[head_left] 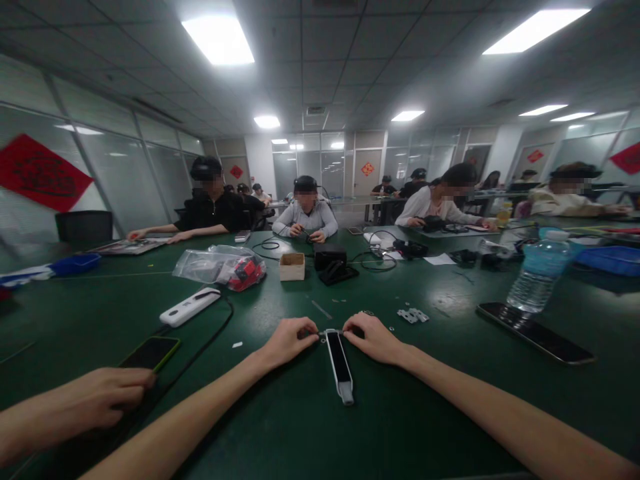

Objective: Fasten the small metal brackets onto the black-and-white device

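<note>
A slim light-grey device with a long black screen (340, 360) lies on the green table (280, 427), its narrow end toward me. At its far end, my left hand (290, 341) is closed in a pinch by the left corner. Across from it, my right hand (373, 337) pinches by the right corner. Something small and thin seems to be between the fingertips on each side, too small to name. A tiny ring-like part (323, 341) rests beside the device near my left fingertips. Several small metal plates (413, 315) lie beyond my right hand.
Another person's hand (100, 400) rests by a green-edged phone (153, 353) at left. A white power strip (190, 307), plastic bag (215, 263), small box (292, 268) and black stand (336, 270) stand farther off. At right are a black phone (537, 333) and water bottle (537, 277).
</note>
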Motion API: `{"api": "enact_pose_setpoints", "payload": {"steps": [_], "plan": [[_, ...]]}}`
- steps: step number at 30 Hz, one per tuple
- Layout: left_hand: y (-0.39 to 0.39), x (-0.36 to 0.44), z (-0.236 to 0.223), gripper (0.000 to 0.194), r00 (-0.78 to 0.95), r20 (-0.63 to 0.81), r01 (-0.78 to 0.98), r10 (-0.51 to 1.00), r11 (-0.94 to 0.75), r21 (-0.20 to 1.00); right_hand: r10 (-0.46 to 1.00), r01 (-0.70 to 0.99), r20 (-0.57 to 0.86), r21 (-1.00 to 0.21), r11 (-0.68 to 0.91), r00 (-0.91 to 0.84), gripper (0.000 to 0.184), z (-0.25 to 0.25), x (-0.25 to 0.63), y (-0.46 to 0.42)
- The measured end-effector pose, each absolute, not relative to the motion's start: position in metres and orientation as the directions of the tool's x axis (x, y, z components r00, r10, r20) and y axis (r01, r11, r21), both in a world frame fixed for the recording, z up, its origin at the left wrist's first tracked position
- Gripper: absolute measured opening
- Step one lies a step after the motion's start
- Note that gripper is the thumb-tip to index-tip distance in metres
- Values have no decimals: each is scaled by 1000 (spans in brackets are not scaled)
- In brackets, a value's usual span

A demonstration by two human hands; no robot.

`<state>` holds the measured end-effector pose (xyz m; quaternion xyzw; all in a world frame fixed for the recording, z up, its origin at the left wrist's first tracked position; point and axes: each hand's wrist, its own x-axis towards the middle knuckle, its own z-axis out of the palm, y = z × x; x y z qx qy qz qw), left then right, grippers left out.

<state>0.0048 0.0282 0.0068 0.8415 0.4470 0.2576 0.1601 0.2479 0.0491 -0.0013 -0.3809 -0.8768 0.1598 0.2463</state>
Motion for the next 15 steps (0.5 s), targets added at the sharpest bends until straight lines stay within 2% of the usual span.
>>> {"api": "enact_pose_setpoints", "payload": {"steps": [4, 10, 15], "plan": [[20, 5, 11, 12, 597, 338, 635, 728, -685, 356, 753, 591, 300, -478, 650, -586, 19, -3, 249, 50], [14, 8, 17, 26, 726, 253, 623, 640, -767, 152, 755, 599, 314, -467, 650, -575, 19, -5, 247, 51], [14, 10, 17, 26, 727, 234, 637, 646, -761, 123, 775, 619, 319, -470, 629, -545, 18, -9, 246, 52]]}}
